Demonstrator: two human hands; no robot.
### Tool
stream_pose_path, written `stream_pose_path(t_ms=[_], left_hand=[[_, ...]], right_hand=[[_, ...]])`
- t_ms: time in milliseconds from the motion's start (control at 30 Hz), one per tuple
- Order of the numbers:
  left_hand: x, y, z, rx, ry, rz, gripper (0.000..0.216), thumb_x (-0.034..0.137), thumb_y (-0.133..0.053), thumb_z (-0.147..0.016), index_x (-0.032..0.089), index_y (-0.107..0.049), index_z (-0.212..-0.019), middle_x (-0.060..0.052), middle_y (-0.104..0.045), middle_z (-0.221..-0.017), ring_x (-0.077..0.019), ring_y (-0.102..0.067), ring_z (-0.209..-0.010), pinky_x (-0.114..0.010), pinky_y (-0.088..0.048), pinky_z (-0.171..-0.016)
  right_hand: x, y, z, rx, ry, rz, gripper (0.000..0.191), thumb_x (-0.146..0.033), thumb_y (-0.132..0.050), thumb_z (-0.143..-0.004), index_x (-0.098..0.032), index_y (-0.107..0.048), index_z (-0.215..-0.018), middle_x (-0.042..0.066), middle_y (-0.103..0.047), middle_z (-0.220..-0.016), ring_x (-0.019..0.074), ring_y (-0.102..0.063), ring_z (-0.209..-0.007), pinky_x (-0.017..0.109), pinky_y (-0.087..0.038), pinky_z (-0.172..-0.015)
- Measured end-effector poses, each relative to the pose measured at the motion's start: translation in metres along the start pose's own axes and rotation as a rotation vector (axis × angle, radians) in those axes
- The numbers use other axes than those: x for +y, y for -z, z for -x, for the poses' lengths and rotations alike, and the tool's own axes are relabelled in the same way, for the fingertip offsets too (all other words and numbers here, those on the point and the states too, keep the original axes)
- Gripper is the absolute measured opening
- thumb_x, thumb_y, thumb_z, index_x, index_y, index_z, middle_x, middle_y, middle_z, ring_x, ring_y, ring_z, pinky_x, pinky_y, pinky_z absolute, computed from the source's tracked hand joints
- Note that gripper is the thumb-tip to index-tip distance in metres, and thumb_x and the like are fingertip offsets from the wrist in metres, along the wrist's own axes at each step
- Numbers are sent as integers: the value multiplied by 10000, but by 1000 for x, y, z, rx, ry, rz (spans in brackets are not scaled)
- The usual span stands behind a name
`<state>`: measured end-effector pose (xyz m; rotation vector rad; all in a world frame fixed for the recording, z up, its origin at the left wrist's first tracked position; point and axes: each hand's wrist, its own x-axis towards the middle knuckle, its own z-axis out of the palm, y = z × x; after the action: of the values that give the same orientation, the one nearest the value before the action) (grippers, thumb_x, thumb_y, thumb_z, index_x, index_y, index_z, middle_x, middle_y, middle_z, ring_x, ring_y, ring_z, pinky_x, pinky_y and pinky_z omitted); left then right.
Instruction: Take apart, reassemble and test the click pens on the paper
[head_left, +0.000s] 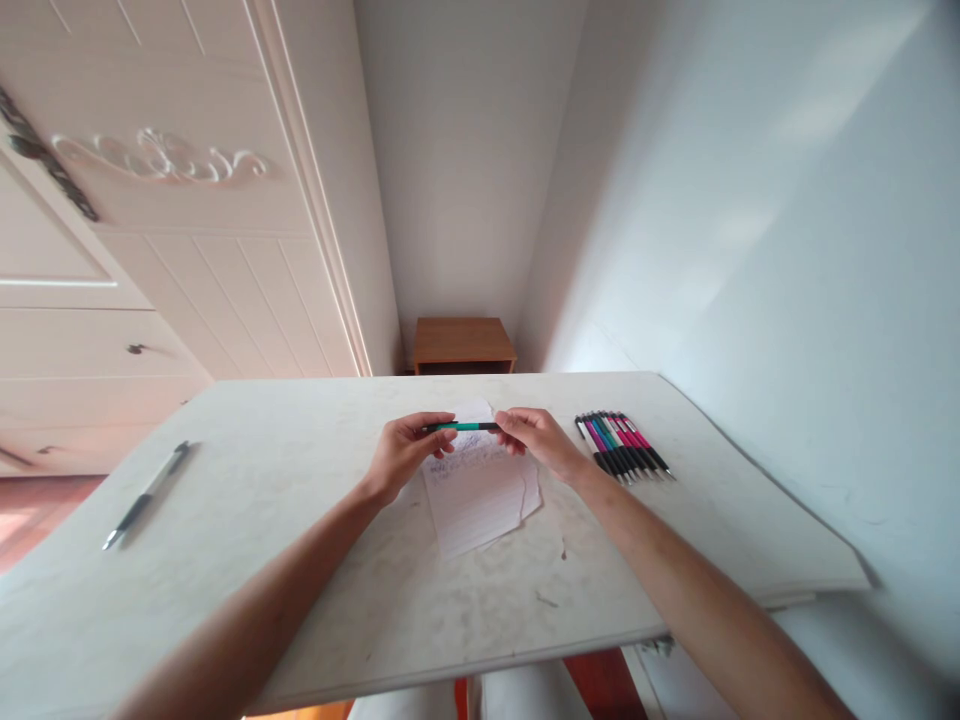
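A green and black pen [469, 427] lies level between my two hands, above the paper. My left hand [411, 447] pinches its left end between thumb and fingers. At the other end, my right hand [538, 438] grips the black part with its fingertips. Beneath them, lined sheets of paper [480, 505] lie on the table, with blue scribbled writing on the upper part, partly hidden by my hands. To the right of my right hand, several pens [622, 447] with white, purple, green and pink barrels rest side by side in a row.
One white and black pen [147, 497] lies alone at the left of the white table [322, 430]. A wall [750, 300] borders the table's right side. A white wardrobe [247, 230] stands at the left, and a small wooden cabinet [465, 340] is beyond the far edge.
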<state>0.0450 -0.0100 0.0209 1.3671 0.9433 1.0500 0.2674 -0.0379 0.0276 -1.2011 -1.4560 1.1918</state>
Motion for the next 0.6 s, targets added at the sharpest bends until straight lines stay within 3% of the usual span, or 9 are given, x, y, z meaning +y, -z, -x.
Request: stream_pose_path(t_ms=[500,600], left_hand=[[-3,-1,0,31,-62,-104,379,449,-769,-672,146,-732,-896,-41,-684,-619,-178,-650,-613,-293,-525,-640],[-3,-2,1,38,-72,-132,357,438,-748,-691,145,-723,-894,-37,-674,-613,-157,-626,-569,-267,-509,-590]], right_hand=[[4,-6,4,57,40,180,503,-631,-607,-791,-149,-708,-688,20,-598,-569,109,-483,-509,240,-367,-493],[5,-8,5,69,43,183,504,-631,-597,-799,-153,-693,-668,16,-580,-559,105,-458,-497,241,-352,-485]])
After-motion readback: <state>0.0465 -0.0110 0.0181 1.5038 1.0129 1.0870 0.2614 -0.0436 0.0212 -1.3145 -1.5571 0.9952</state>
